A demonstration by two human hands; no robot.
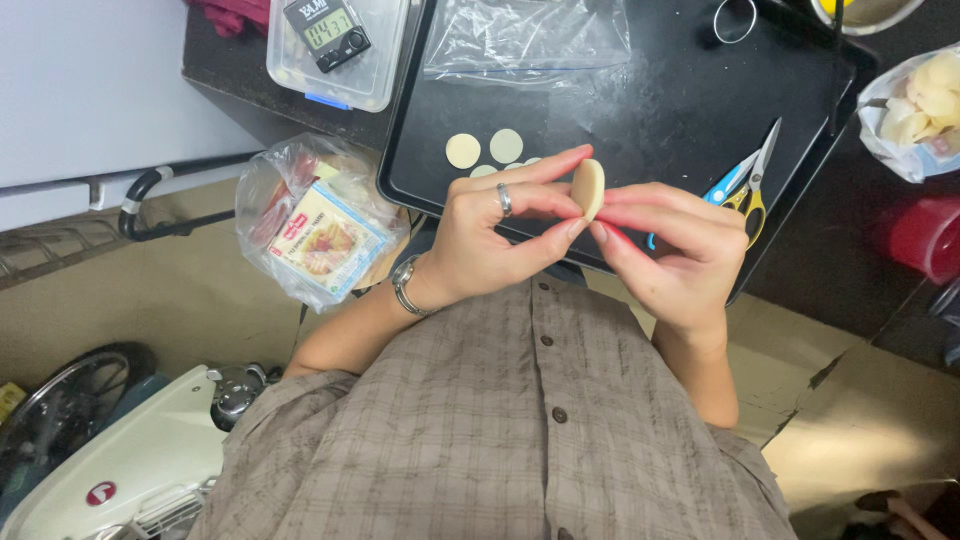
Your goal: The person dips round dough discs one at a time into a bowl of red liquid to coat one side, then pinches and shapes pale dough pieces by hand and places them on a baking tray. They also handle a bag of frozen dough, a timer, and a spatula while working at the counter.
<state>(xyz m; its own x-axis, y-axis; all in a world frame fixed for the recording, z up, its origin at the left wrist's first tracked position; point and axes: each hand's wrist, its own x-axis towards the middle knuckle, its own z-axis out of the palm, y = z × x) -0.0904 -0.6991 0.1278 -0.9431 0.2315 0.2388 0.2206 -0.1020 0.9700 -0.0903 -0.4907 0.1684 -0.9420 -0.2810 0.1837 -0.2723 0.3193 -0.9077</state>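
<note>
I hold one pale dough disc [588, 188] at mid-frame, pinched between the fingertips of both hands: my left hand [490, 235] and my right hand [672, 245] are each closed on its rim. Behind it on the black tray [660, 110] lie four more discs [463, 150] (two whole, two half hidden by my fingers). One pair of scissors [748, 185] rests at the tray's right edge; one clear bag [525, 40] lies at its top. The tray's middle is bare. One timer [327, 33] sits upper left, and one bagged box [315, 225] hangs off the worktop's left edge.
</note>
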